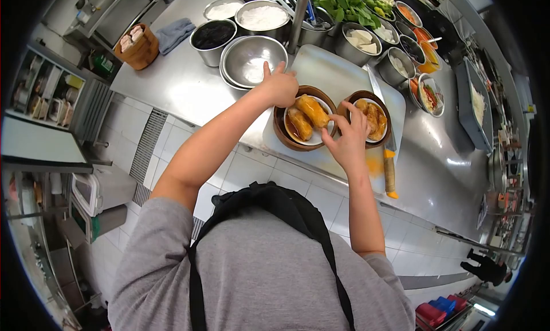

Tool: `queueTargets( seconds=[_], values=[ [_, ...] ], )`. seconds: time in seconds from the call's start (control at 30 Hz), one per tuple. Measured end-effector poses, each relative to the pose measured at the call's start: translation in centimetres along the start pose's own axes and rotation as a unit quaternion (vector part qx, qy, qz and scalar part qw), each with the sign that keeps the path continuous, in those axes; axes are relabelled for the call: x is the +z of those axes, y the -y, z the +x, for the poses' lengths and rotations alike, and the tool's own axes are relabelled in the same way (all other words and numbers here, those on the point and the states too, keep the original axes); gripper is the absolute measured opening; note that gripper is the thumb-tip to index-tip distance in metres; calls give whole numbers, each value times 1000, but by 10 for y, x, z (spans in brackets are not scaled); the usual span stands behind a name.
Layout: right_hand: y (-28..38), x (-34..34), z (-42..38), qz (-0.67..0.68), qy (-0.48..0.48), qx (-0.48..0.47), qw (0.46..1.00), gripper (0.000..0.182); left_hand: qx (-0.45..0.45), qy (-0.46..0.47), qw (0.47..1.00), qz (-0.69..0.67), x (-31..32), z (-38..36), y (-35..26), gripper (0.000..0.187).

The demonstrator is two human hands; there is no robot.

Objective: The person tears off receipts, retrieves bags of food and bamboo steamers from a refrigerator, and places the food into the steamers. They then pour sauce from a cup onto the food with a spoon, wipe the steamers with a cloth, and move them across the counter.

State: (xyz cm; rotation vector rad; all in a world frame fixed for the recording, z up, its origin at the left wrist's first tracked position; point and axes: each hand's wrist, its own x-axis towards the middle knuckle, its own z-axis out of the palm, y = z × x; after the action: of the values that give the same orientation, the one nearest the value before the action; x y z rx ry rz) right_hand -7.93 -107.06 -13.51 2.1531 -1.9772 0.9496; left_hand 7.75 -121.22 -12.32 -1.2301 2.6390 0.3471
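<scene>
My left hand [281, 86], fingers apart and holding nothing I can see, is over the edge of a steel mixing bowl [246, 59] and beside the left bamboo steamer basket [281, 130]. Inside that basket, browned rolls [313, 111] in sauce lie on a small white plate [312, 141]. My right hand [350, 136] is between the two baskets with its fingers spread. Its thumb and a fingertip are at the left basket's rim, and other fingers overlap the right bamboo steamer basket [388, 110], where similar rolls [375, 122] sit on a white plate.
Both baskets stand on a cutting board [326, 62]. A knife with a wooden handle [389, 173] lies along its right side. Steel bowls of white powder [263, 17] and dark food [213, 36], leafy greens [344, 7] and a grey tray [475, 102] surround the board. A person [487, 268] is far right.
</scene>
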Motion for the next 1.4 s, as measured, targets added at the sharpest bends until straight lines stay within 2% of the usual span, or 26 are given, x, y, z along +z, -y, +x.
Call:
queueTargets(
  seconds=[0.07,0.2,0.47,0.6,0.83,1.0,1.1,1.3,1.4],
  values=[
    [0,1,-6,14,3,2,1000,29,11,-13,999,-28,6,2,3,29],
    [3,7,-9,51,-14,17,998,32,-9,-3,998,-62,6,4,2,28],
    [4,10,7,3,-18,5,1000,27,19,-55,997,-56,2,-1,-3,33],
    [6,4,9,15,-1,37,999,25,9,-57,996,-63,-5,1,-3,36],
    [9,4,-1,9,3,2,1000,28,-43,-68,994,-80,8,8,2,36],
    [6,6,-7,38,-43,-1,998,29,-35,-93,993,-59,11,5,1,33],
    [2,2,-15,99,-96,25,990,24,-7,-63,997,-38,20,11,3,33],
    [-5,-7,-45,125,-101,71,984,16,5,-30,996,-87,8,2,-2,30],
    [1,-10,-49,126,-114,79,982,15,1,-74,997,-33,14,-2,-7,28]
  ],
)
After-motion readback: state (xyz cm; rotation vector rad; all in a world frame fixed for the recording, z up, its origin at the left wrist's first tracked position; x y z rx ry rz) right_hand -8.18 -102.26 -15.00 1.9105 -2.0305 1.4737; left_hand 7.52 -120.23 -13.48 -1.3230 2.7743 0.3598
